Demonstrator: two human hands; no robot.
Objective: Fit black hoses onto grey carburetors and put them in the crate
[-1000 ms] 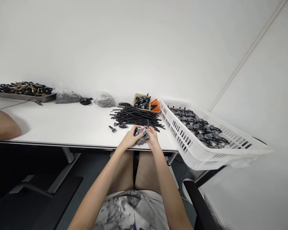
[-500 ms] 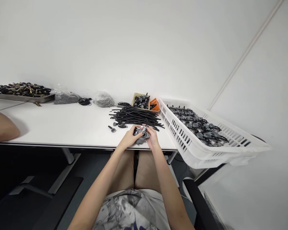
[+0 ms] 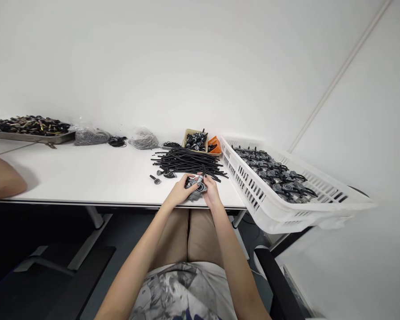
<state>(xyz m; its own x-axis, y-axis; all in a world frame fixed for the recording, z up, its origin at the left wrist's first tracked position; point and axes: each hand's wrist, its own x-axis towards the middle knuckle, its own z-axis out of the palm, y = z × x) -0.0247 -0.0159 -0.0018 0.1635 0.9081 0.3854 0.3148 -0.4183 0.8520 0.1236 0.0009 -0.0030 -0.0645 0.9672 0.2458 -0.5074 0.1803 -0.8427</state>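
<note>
Both my hands meet over the front edge of the white table (image 3: 86, 178). My left hand (image 3: 178, 192) and my right hand (image 3: 211, 192) are closed around a small grey metal part (image 3: 196, 187) with a round black opening, held between them just above the tabletop. Right behind it lies a pile of black rubber tubes (image 3: 186, 162). Two or three small loose grey and black pieces (image 3: 156, 179) sit on the table to the left of my hands.
A white slotted basket (image 3: 253, 195) full of assembled grey parts stands to the right, overhanging the table. A tan box (image 3: 196, 140) and a small orange tray (image 3: 215, 145) sit behind the tubes. Plastic bags (image 3: 90, 134) and a metal tray (image 3: 30, 131) line the back left. Another person's arm (image 3: 2, 178) rests at the far left.
My hands have stayed in place and shifted the grey part only slightly between the fingers. The view has barely drifted.
</note>
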